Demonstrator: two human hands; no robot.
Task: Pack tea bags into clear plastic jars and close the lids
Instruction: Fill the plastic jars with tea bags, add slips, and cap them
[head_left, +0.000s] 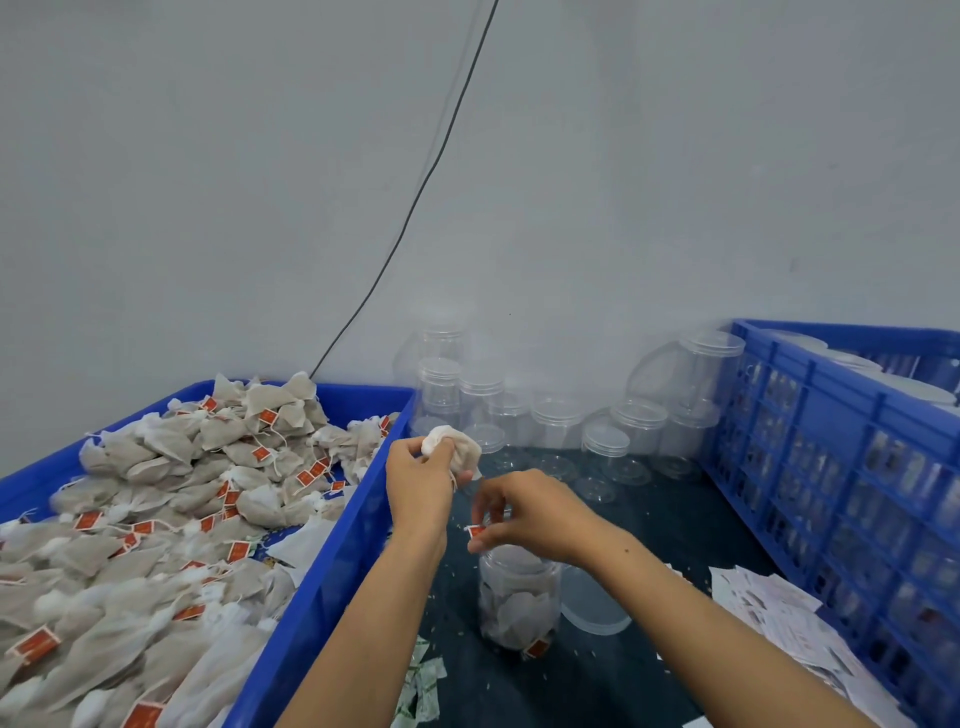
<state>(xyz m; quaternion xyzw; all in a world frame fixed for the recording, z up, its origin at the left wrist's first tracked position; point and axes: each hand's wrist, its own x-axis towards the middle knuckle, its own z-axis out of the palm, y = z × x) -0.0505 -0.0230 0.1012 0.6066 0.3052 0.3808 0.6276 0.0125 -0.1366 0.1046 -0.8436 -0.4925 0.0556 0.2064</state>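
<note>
Head view, looking down at your two bare forearms reaching forward over a dark desk (639, 525). Your left hand (420, 480) is raised above the edge of the blue tray (332, 566), wrist bent, its grip closed round a white tea bag (451, 448) that bulges out above the curled fingers. Your right hand (519, 512) hovers directly over the mouth of the open jar (519, 603), fingers curved downward, thumb and forefinger in a narrow grip on a small red tag (476, 531). A thin string appears to run between bag and tag, though it is too fine to trace with certainty.

The open jar stands upright on the desk, between your forearms, already partly filled with tea bags; one red tag shows at its base. Its clear lid (592, 605) lies flat just beside it, to the right.

The blue tray on the left holds a heap of loose tea bags (171, 499), each with a red tag; printing on the tags is too blurred to read. Empty lidded jars (556, 421) stand clustered against the wall beyond your hands. A blue crate (831, 467) on the right holds further jars. White printed slips (769, 613) lie near the crate and green-printed sachets (421, 686) lie at the near edge; neither text is legible. A black cable (415, 202) runs up the wall.
</note>
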